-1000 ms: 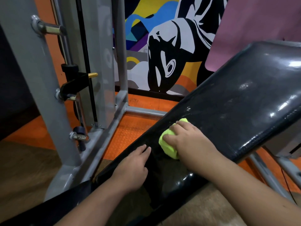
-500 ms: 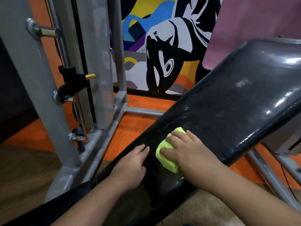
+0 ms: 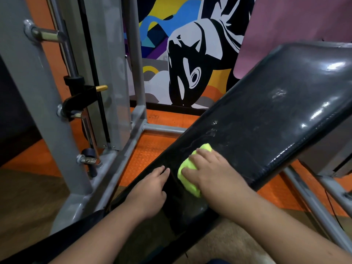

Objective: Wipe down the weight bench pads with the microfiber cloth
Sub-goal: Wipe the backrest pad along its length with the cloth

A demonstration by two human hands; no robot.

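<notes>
Two hands low on the sloped pad (image 3: pixel 266 121), with little altered over the last second.

Far left of both hands: grey rack (image 3: pixel 38 111) and orange mat (image 3: pixel 148 149), no part in the work.

Left hand (image 3: pixel 150 189): palm down, fingers straight and close together, laid flat on the pad's left edge, holding nothing. Same brace as a second ago, fingertips aimed up the slope.

Cloth (image 3: pixel 189 184): yellow-green, bunched, just right of the left fingertips and apart from them, pinned to the pad beneath the right palm. Ends visible beyond the fingertips and below the thumb.

Right hand (image 3: pixel 213 172): pressed down on the cloth, fingers now spread and flatter across it than a second ago, when more curled round its top. Grip versus plain pressing not clear from this angle. Position along the pad nearly unchanged against the left hand; only a short rub across the lower end, part of the apparent shift likely due to head motion.

Up-slope and right of the right hand: faint streaks close by, a pale smudge (image 3: pixel 278 94) farther up, glossy highlights near the top.

Judgement: wiping under way but confined to the bottom strip. Most of the pad above the right hand probably not yet covered; longer strokes up the slope likely needed.
</notes>
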